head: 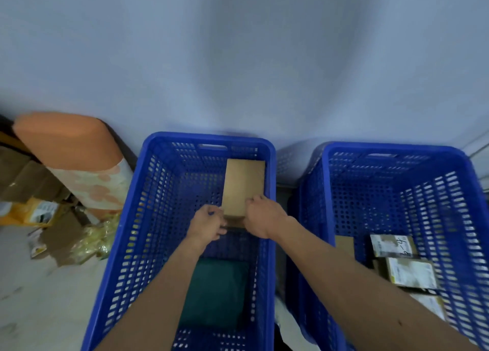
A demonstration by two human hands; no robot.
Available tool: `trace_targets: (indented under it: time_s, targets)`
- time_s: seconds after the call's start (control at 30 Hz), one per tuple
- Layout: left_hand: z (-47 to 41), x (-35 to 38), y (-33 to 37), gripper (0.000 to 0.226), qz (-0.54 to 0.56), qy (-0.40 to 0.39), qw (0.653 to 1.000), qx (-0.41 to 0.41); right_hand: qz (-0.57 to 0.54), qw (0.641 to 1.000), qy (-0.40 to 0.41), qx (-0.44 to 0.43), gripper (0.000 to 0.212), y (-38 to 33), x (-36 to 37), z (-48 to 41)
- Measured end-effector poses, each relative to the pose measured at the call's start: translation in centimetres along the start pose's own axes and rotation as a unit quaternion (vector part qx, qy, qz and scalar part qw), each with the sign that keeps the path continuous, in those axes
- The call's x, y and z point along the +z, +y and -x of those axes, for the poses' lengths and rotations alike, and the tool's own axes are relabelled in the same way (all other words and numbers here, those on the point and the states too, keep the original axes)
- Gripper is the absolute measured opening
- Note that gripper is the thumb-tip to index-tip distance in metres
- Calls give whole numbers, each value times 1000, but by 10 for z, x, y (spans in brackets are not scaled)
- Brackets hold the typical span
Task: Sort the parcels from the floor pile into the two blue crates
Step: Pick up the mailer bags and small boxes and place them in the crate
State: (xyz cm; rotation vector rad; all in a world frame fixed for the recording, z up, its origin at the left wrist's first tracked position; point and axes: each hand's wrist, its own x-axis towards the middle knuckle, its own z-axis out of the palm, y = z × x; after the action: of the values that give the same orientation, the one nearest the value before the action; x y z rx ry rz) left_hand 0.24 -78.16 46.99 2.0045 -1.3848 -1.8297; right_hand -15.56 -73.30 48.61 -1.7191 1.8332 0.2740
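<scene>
Our forearms (164,297) are reaching toward 12 o'clock into left crate (148,165) | left hand (207,225) and right hand (264,217) are curling fingers (254,200) round near end of brown box (243,184), holding it at that crate's 1 o'clock | green parcel (217,292) is lying at 6 | labelled parcels (410,274) are sitting in right crate (328,165) | we are judging: early, floor pile (42,213) at 9 o'clock waiting

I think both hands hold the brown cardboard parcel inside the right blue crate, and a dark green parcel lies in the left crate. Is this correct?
Not quite. The head view shows the left hand and right hand holding the brown cardboard parcel inside the left blue crate, not the right one. The dark green parcel does lie in the left crate.
</scene>
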Motion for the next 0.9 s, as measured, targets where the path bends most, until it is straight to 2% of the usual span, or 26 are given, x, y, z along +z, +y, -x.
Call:
trace_targets:
  time_s: [0.13, 0.23, 0.33, 0.47, 0.73, 0.83, 0.9]
  targets:
    - [71, -24, 20, 26, -19, 26, 999, 21, -20, 1000, 13, -9, 44, -16, -28, 66]
    - [116, -33, 21, 23, 15, 24, 999, 23, -31, 999, 13, -22, 46, -28, -33, 106]
    - [152, -31, 27, 21, 41, 11, 998, 42, -36, 999, 20, -35, 48, -41, -39, 139]
    - [199, -21, 31, 17, 16, 7, 997, 80, -21, 998, 40, -50, 48, -63, -45, 178]
    - [254, -30, 18, 26, -78, 4, 985, 152, -31, 996, 84, 18, 41, -77, -48, 237]
    - [273, -41, -5, 30, -100, -12, 979, 178, -41, 995, 77, 55, 26, -81, -31, 267]
    - [285, -50, -26, 28, -105, -44, 975, 189, -63, 993, 67, 79, 34, -85, -11, 291]
